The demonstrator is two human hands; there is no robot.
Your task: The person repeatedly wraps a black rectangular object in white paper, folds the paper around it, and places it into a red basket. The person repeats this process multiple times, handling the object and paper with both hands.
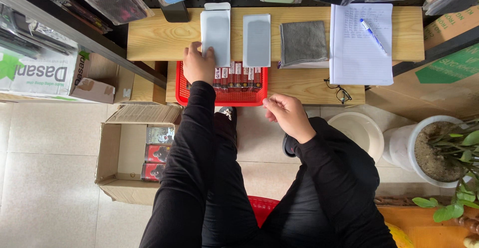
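Head view, left fingers touching grey sleeve

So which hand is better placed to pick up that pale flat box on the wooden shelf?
Probably the left hand: it already rests on the lower edge of the pale flat rectangular box. The right hand hangs farther back, off the wooden shelf, fingers curled.

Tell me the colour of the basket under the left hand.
Red; the basket shows clearly in the head view, beneath the left hand.
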